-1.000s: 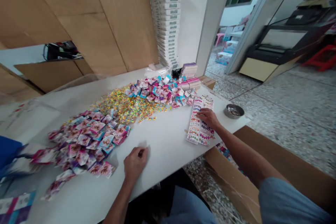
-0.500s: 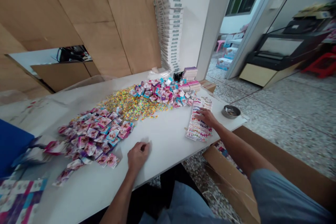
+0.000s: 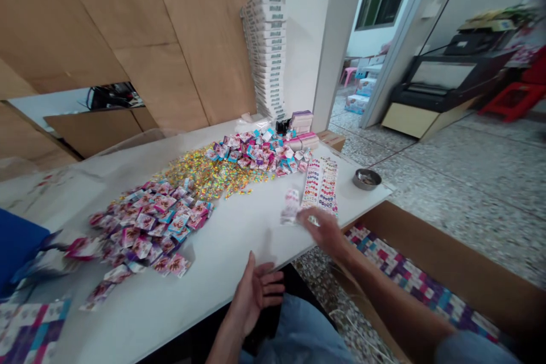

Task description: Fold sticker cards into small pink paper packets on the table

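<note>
My right hand [image 3: 321, 228] is blurred by motion near the table's front edge and grips a sticker sheet [image 3: 290, 206] that it lifts off the table. The stack of sticker sheets [image 3: 321, 186] lies just behind it. My left hand [image 3: 257, 290] hovers palm up at the table's near edge, fingers spread, holding nothing. Left of it lies a heap of small pink packets [image 3: 149, 224]. Farther back are a spread of glittery yellow bits [image 3: 205, 173] and a second heap of pink and blue packets [image 3: 260, 151].
A small metal dish [image 3: 365, 178] sits at the right corner of the white table [image 3: 239, 239]. A tall stack of white boxes [image 3: 268, 45] stands at the back. An open cardboard box [image 3: 426, 278] with colourful packs lies on the floor to the right.
My right hand pulled one sticker sheet off the stack and moved it left toward me. My left hand left the tabletop, drew back to the edge and opened palm up.
</note>
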Demonstrator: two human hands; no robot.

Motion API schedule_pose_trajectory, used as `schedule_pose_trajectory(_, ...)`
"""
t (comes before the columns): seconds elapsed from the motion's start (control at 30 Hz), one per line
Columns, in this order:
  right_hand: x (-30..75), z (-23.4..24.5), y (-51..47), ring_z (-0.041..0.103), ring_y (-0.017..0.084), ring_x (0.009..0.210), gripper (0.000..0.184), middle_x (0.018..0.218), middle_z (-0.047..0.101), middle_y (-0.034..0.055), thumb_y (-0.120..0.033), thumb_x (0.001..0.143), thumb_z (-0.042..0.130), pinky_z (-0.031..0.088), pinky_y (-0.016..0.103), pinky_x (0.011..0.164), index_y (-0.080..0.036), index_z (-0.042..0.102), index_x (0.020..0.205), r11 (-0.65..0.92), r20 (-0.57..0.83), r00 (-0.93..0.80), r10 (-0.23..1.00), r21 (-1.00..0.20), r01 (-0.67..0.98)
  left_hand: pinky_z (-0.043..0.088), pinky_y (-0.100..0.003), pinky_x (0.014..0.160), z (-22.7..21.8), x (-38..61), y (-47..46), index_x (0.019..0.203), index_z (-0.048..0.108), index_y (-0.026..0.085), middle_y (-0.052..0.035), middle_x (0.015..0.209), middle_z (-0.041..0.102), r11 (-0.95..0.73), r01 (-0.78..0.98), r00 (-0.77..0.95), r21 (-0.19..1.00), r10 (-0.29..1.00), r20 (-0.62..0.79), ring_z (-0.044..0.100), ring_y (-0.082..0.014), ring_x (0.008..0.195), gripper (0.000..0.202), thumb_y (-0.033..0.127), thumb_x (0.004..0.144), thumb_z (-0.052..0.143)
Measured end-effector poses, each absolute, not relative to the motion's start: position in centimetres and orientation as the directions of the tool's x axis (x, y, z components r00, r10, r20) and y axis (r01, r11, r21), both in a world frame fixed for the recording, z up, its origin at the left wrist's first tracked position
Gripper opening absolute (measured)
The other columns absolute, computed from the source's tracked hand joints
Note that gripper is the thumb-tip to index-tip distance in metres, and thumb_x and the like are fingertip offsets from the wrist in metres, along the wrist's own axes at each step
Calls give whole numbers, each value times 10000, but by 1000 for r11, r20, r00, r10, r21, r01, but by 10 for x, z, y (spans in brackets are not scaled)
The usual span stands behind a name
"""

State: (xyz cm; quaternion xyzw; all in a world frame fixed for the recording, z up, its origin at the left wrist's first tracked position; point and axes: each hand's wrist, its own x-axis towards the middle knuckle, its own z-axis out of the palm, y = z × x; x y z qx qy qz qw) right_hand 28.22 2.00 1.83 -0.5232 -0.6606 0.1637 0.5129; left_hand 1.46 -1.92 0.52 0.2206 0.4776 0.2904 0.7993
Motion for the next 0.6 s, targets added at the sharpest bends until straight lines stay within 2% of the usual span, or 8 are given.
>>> schedule_pose_trajectory(0.03,259,23,-3,697,216,871,140,926,757,43,-329,952,598,529,349,834,-271,722,924,431,457,-59,888,-777,459,578,-384,669,10,21,-24,1132,651,147,-166,1051,740,770,-298,483,565,632,-607,730,-265,812,736,796,808,527)
schedule_pose_trajectory(0.1,220,28,-39,683,182,744,154,820,738,14,-323,957,598,524,295,716,-270,727,891,383,339,-188,922,-870,309,585,-387,732,16,27,-27,1097,670,140,-168,1074,741,752,-378,522,540,655,-547,732,-275,891,675,749,825,565)
schedule_pose_trajectory(0.2,188,25,-60,643,160,671,157,763,716,1,-371,923,655,496,266,649,-250,726,853,299,271,-196,942,-945,133,550,-294,648,13,25,-23,979,689,127,-118,905,757,620,-401,320,675,785,-531,715,-216,756,525,619,799,706)
schedule_pose_trajectory(0.27,181,22,-55,624,157,669,178,743,700,3,-389,909,672,490,268,651,-238,725,829,256,243,-123,962,-961,106,518,-270,587,8,19,-25,949,687,128,-84,808,744,538,-332,198,775,843,-500,699,-206,702,523,621,780,726)
schedule_pose_trajectory(0.37,178,19,-35,656,179,819,184,904,711,40,-393,867,714,511,287,731,-226,727,792,213,207,-58,977,-969,123,516,-277,564,5,14,-35,983,688,124,-76,777,728,468,-258,178,845,883,-435,697,-216,711,648,742,810,600)
schedule_pose_trajectory(0.47,173,14,-22,666,196,951,228,1159,680,78,-425,805,764,525,299,785,-206,718,760,165,154,-136,979,-984,73,522,-275,524,12,10,-50,1086,662,132,-75,792,709,453,-241,254,859,883,-394,681,-202,677,717,785,823,527)
schedule_pose_trajectory(0.53,169,11,-21,666,184,879,263,1067,710,68,-451,792,766,523,297,759,-198,706,753,96,91,-188,978,-995,18,533,-266,513,18,7,-57,1133,638,145,-59,811,693,428,-167,317,888,876,-363,670,-189,670,648,693,789,668)
schedule_pose_trajectory(0.6,166,9,-24,638,166,750,268,835,715,24,-452,788,766,508,286,705,-197,694,744,22,25,-215,976,-1000,-17,548,-258,524,21,3,-61,1089,644,151,-31,790,669,393,-79,354,916,870,-343,650,-169,663,558,563,741,788)
